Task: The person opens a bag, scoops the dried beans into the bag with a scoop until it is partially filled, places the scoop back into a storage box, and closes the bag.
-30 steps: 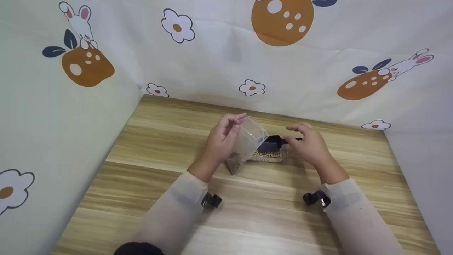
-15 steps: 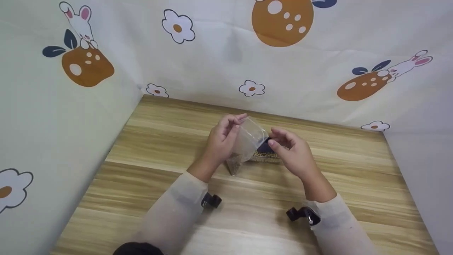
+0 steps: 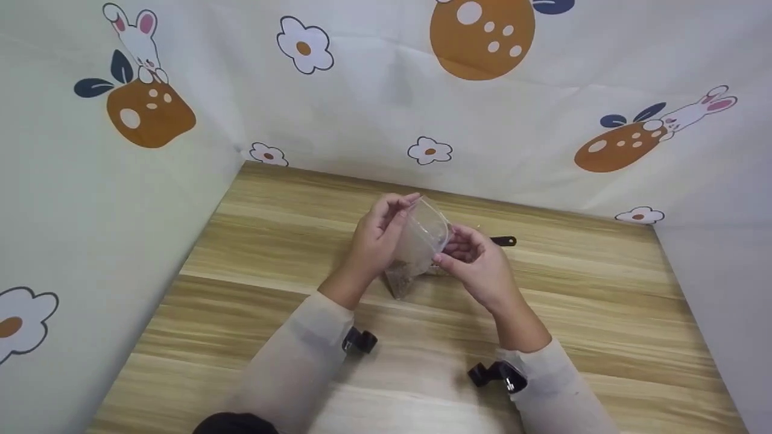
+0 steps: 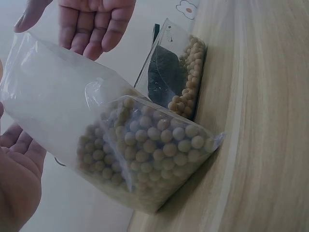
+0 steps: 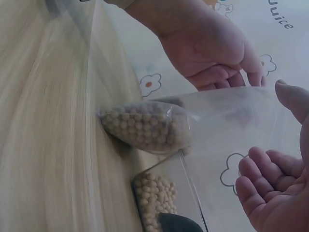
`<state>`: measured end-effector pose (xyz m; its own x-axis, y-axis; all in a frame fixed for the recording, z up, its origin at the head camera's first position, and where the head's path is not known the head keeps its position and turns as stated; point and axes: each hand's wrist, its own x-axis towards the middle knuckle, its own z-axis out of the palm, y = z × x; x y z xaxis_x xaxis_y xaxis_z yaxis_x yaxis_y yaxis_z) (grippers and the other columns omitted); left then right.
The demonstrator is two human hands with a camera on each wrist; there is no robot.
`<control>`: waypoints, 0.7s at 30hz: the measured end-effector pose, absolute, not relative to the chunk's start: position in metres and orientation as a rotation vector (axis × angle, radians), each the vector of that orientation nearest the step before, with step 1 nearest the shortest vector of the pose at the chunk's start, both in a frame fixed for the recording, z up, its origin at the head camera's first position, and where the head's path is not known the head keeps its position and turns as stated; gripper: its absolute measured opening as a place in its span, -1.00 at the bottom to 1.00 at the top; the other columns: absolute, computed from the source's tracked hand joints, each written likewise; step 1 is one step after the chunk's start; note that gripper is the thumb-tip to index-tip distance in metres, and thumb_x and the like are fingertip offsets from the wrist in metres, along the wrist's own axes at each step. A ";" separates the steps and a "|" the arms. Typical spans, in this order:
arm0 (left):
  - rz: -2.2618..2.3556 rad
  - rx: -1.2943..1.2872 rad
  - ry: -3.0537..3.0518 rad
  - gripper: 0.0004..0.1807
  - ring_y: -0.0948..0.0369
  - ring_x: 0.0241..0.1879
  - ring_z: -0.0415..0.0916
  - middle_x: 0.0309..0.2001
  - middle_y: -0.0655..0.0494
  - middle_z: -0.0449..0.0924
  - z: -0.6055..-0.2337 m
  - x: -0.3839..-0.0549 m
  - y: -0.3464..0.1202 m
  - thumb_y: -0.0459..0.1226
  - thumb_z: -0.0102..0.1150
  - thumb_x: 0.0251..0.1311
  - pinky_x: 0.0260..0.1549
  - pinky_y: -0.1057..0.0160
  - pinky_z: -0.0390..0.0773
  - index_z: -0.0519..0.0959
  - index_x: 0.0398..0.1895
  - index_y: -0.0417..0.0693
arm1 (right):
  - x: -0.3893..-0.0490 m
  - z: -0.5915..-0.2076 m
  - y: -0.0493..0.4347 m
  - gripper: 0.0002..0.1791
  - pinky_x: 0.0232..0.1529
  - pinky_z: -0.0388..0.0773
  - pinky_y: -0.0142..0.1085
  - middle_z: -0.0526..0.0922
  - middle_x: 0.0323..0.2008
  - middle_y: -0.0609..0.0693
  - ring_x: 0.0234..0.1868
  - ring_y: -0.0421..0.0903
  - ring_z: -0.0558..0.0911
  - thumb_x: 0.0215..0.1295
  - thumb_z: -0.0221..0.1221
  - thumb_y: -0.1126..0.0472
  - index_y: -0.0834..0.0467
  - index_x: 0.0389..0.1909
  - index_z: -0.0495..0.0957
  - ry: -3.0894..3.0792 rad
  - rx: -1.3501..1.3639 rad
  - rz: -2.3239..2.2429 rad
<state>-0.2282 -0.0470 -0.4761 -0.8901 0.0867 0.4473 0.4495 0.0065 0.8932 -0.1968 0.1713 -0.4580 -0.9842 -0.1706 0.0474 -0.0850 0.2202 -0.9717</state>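
My left hand (image 3: 377, 241) pinches the top edge of a clear zip bag (image 3: 416, 247) between thumb and fingers. Round, beige soybeans (image 4: 164, 140) fill the bag's lower part, which leans with its bottom at the table. At the bag's other top corner is my right hand (image 3: 482, 268), its thumb right at the rim. Both wrist views show a wide gap between that thumb and the loosely bent fingers. Behind the bag stands a clear box (image 5: 192, 181) of soybeans. A black scoop (image 4: 165, 75) lies in it, and its handle (image 3: 505, 241) sticks out past the right hand.
The wooden table (image 3: 271, 253) ends at a patterned cloth wall (image 3: 362, 108) behind and at both sides. Each sleeve carries a black wrist camera, the left camera (image 3: 360, 341) and the right camera (image 3: 497, 377). A dark rounded shape (image 3: 235, 424) shows at the bottom edge.
My right hand has moved left and toward me, from beside the scoop's handle to the bag's right rim, and now covers most of the box. The left hand stays put with the bag.
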 end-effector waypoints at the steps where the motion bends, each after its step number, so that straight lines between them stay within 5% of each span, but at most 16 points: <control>1: -1.979 -0.539 -2.032 -0.78 0.13 0.46 0.55 0.39 -0.07 0.64 -0.476 -0.229 -0.048 -0.33 -0.06 0.64 0.56 0.15 0.47 0.50 0.19 -0.13 | -0.197 -0.458 0.170 -0.30 0.08 0.77 -0.38 0.71 0.04 0.20 0.02 -0.04 0.75 0.21 0.53 0.29 0.27 0.37 0.53 2.409 -0.245 -1.896; 9: -2.060 -0.473 -2.166 -0.54 0.12 0.51 0.48 0.48 0.02 0.56 -0.481 -0.234 -0.052 -0.28 -0.19 0.69 0.55 0.14 0.49 0.40 0.53 0.01 | -0.196 -0.457 0.165 -0.27 0.13 0.75 -0.35 0.71 0.06 0.21 0.02 -0.05 0.73 0.19 0.51 0.34 0.28 0.40 0.51 2.408 -0.269 -1.899; 21: -2.024 -0.372 -2.210 -0.52 0.09 0.43 0.54 0.40 0.01 0.61 -0.478 -0.234 -0.052 -0.25 -0.10 0.66 0.53 0.01 0.51 0.39 0.56 0.02 | -0.197 -0.454 0.161 -0.35 0.05 0.70 -0.48 0.71 0.05 0.24 0.02 -0.10 0.68 0.23 0.31 0.48 0.33 0.40 0.51 2.383 -0.341 -1.962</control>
<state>-0.2343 -0.0520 -0.4778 -0.9622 0.0980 0.2540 0.2616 0.0747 0.9623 -0.1972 0.1610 -0.4541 -0.9753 -0.1909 0.1111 -0.1456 0.1778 -0.9732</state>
